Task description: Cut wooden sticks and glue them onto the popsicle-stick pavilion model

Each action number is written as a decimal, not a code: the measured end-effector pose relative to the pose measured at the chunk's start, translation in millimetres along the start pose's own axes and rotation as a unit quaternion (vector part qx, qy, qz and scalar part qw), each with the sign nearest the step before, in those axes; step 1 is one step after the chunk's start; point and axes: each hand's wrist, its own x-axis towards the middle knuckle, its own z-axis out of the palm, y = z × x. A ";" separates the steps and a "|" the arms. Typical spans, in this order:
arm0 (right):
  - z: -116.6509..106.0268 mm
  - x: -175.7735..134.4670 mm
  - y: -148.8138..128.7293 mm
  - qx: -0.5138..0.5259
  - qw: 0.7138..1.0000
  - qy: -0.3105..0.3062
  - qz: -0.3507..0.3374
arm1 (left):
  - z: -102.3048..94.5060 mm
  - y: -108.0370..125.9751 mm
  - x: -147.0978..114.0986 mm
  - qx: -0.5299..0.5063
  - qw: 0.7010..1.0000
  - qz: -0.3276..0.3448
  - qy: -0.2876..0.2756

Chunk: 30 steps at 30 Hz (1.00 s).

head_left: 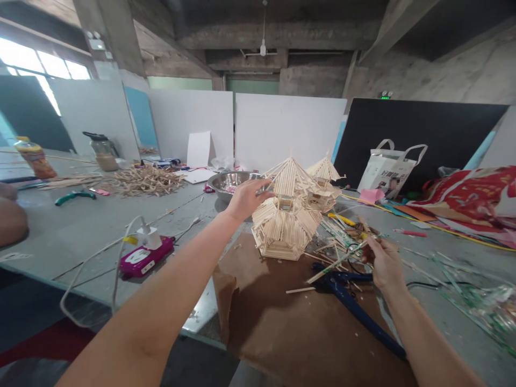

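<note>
A pavilion model point(287, 231) built of thin wooden sticks, with tiered pointed roofs, stands upright on a brown board point(278, 322). My left hand point(249, 198) is at the left side of its upper roof, with curved fingers against the sticks; the fingertips are partly hidden. Off to the model's right, my right hand point(382, 260) pinches a thin pale strip point(330, 269) with green marks, which slants down to the left. Beneath that strip lie blue-handled pliers or cutters point(358, 312). Loose sticks point(300, 291) are scattered around. Behind the model is a second, smaller pavilion model point(324, 183).
A steel bowl point(220, 188) stands behind my left hand. Farther left are a stick pile point(149, 180), a purple power strip point(147, 258) with a white cable, and two bottles. Plastic wrappers point(484, 306) and a white bag point(382, 172) are right. Another person's arm point(12, 220) shows at left.
</note>
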 end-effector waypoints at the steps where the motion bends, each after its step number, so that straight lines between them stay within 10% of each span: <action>1: -0.2 0.1 0.2 -0.005 1.000 -0.001 -0.001 | -0.2 -0.3 0.6 -0.002 1.000 0.006 -0.003; 30: -0.5 0.7 3.7 -0.017 1.000 -0.006 0.001 | -2.0 2.0 0.8 0.002 1.000 -0.025 -0.018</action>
